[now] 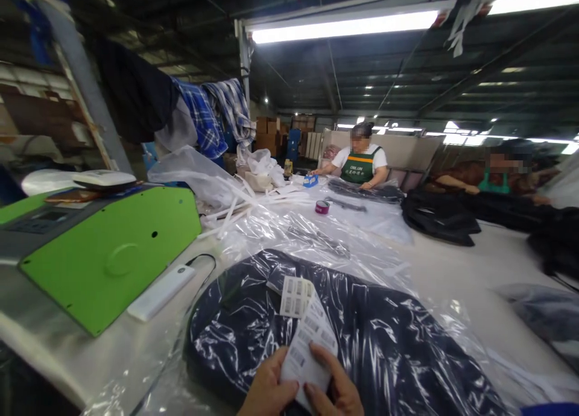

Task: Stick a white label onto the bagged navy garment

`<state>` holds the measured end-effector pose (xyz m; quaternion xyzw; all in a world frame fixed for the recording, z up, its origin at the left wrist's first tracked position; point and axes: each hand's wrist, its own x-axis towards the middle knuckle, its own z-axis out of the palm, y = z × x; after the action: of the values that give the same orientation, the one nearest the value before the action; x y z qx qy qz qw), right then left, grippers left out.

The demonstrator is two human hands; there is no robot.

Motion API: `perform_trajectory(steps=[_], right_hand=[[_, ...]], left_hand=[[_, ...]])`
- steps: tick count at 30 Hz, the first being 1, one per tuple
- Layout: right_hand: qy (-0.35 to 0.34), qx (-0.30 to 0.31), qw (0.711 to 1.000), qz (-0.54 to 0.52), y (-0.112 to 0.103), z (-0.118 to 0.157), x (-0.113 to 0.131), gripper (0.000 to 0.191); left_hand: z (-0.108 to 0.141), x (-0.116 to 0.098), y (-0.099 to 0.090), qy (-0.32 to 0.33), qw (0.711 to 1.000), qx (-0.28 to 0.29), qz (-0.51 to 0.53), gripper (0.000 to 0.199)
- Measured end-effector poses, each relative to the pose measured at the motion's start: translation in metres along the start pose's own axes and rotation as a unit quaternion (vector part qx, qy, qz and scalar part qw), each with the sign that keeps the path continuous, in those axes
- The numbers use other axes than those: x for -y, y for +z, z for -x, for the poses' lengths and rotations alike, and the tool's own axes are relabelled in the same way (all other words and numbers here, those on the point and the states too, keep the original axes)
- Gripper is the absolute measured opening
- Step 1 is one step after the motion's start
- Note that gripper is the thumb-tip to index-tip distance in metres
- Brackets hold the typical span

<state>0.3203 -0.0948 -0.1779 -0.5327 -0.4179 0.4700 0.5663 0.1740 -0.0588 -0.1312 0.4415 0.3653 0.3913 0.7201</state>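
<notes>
The labels [302,345] are white with dark barcodes [311,324], the bundle [380,337] dark navy, the machine [136,241] bright green, the tape [322,207] magenta, the cloth [201,117] blue plaid, the apron [359,170] green with an orange band [360,157].

1. Head-worn view, set above the near edge of the desk [452,265], looking forward and down.
2. It faces the desk's far edge, reaching up to the ceiling light [346,28].
3. Left hand [266,383] and right hand [338,383] appear close, bottom centre.
</notes>
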Motion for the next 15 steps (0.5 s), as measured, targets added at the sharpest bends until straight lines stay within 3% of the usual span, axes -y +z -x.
perform_trajectory(steps=[4,10,15], right_hand=[[-0.010,-0.008,1.000,0.028,-0.003,-0.002,-0.004,0.061],[-0.146,-0.093,0.978,0.118,-0.004,-0.007,-0.011,0.054],[-0.239,-0.110,0.942,0.208,0.006,-0.003,-0.014,0.030]], left_hand=[[-0.001,0.005,-0.006,0.003,0.999,-0.038,-0.009,0.030],[-0.004,0.009,-0.003,-0.024,0.993,-0.069,0.097,0.040],[-0.007,0.014,-0.003,-0.038,0.992,-0.087,0.083,0.048]])
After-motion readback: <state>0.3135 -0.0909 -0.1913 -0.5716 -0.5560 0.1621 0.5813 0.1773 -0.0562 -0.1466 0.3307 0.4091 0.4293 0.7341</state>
